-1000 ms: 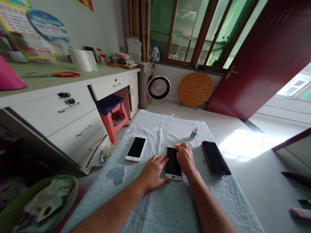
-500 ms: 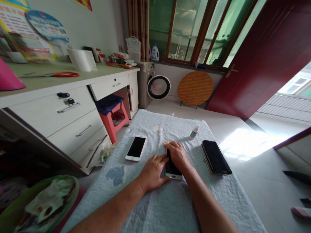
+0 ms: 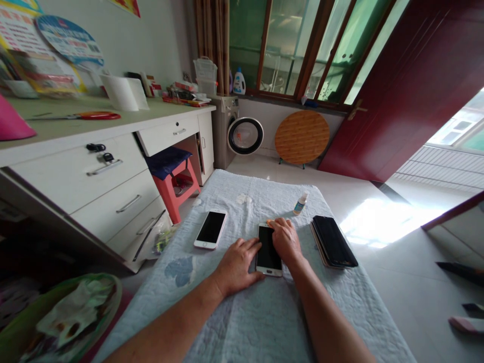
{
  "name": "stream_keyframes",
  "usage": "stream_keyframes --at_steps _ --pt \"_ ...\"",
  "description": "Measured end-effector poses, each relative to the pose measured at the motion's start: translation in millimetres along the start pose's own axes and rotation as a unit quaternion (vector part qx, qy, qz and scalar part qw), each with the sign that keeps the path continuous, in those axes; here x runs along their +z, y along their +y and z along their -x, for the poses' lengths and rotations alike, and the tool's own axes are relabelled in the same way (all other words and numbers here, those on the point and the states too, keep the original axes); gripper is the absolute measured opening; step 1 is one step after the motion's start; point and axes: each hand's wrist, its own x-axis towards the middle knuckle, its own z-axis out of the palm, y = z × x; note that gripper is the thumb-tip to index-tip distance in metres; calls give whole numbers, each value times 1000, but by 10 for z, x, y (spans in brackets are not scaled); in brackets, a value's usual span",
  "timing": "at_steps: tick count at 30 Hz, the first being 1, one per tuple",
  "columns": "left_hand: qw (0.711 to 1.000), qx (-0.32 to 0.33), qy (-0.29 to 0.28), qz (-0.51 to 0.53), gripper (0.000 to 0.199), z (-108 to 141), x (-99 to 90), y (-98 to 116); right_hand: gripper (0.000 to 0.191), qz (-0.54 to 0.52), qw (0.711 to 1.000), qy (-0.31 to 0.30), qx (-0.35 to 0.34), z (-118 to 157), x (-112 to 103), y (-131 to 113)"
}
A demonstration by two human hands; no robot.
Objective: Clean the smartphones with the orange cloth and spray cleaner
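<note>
A phone with a dark screen [image 3: 268, 252] lies on the blue quilted cloth [image 3: 242, 322]. My left hand [image 3: 237, 267] rests against its left edge, thumb and fingers spread apart. Over the phone's upper right side is my right hand [image 3: 286, 241], its fingers bent round a small orange piece [image 3: 269, 222] that shows at the fingertips. Left of my hands lies a white phone [image 3: 210, 229], screen up. A small spray bottle [image 3: 301, 203] stands beyond my right hand. Farther right, a black phone [image 3: 335, 242] sits on top of another flat device.
At the left stands a white desk [image 3: 113, 186] with scissors and a paper roll on top. A red stool [image 3: 174, 196] is beside it, and a green bin [image 3: 113, 302] is at the lower left. The washing machine door [image 3: 245, 136] hangs open behind.
My right hand has slid right across the phone, uncovering more of its screen and top edge. The orange piece moved right with it. My left hand is nearly unmoved.
</note>
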Motion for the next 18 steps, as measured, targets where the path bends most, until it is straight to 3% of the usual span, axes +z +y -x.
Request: stream_keyframes --at_steps 12,18 --pt "1000 -2 -5 3 74 -9 -14 -3 29 6 998 36 43 103 -15 54" --pt "1000 -3 -3 5 72 -2 -5 -12 29 -28 999 32 -14 120 -24 27"
